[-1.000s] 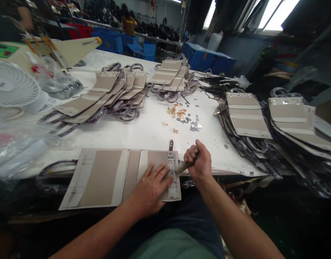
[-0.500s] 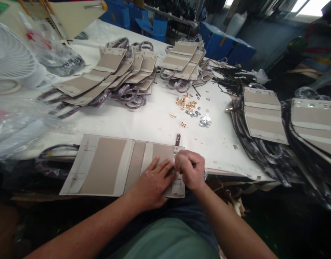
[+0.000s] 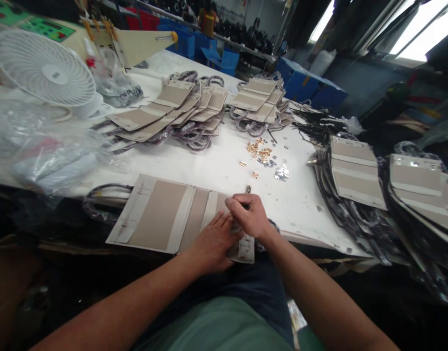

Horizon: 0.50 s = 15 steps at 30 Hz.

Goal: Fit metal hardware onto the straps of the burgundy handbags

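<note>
A beige bag panel [image 3: 164, 212] with paler bands and pen marks lies spread at the table's front edge. A plastic-wrapped handle [image 3: 99, 202] sticks out at its left side. My left hand [image 3: 217, 240] rests flat on the panel's right part, fingers stretched out. Just right of those fingertips, my right hand [image 3: 248, 214] is closed in a fist over the panel's right end. What its fingers grip, if anything, is hidden. Beyond the fist pokes the end of a dark strap [image 3: 248, 189] with a metal piece on it.
Loose gold-coloured fittings [image 3: 259, 147] and silver plates [image 3: 282, 172] lie mid-table. Stacked bag panels [image 3: 172, 95] stand at the back, with another stack [image 3: 355, 168] on the right. A white fan [image 3: 48, 68] and clear plastic bags [image 3: 44, 151] occupy the left. A person [image 3: 208, 22] is far back.
The view has shifted, so the table and panel appear further right. My right fist has turned and sits slightly higher against the panel, partly covering the strap. My left hand stays flat.
</note>
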### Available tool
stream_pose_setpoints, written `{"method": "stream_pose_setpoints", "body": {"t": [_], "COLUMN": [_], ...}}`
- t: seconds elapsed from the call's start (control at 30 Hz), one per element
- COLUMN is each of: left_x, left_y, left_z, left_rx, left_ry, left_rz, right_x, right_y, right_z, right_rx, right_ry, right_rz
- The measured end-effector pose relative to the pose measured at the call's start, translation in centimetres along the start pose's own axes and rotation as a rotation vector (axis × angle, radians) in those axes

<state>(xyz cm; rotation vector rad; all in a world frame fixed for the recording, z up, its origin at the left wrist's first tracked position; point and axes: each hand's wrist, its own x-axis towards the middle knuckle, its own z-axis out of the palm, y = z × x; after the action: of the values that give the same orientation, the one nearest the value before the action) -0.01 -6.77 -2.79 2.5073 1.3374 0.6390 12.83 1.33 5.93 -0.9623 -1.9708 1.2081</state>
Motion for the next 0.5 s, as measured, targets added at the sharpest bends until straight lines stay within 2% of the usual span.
{"method": "stream_pose_setpoints", "body": {"t": [0.07, 0.17, 0.27, 0.4, 0.5], "left_x": [0.1, 0.1, -0.1, -0.4, -0.3], "left_y": [0.0, -0.1, -0.2, -0.4, -0.4], "left_z": [-0.2, -0.5, -0.5, 0.0, 0.1], "left_rx": [-0.036, -0.040, -0.011, 0.009, 0.014], "left_ry": [-0.015, -0.028, -0.057, -0.054, -0.026], "left_rz": [0.013, 0.006, 0.006, 0.029, 0.045], "right_x": [-0.1, -0.4, -0.8, -1.6, -2.2], "right_y": [0.5, 0.9, 0.5, -0.5, 0.3], "right_z": [-0.1, -0.8, -1.9, -2.9, -2.6], "right_rx": [-0.041, -0.033, 0.059, 0.290, 0.322], "right_ry": [-0.034, 0.002, 0.115, 0.307, 0.329], "right_rz": [-0.036, -0.049, -0.044, -0.219, -0.260]}}
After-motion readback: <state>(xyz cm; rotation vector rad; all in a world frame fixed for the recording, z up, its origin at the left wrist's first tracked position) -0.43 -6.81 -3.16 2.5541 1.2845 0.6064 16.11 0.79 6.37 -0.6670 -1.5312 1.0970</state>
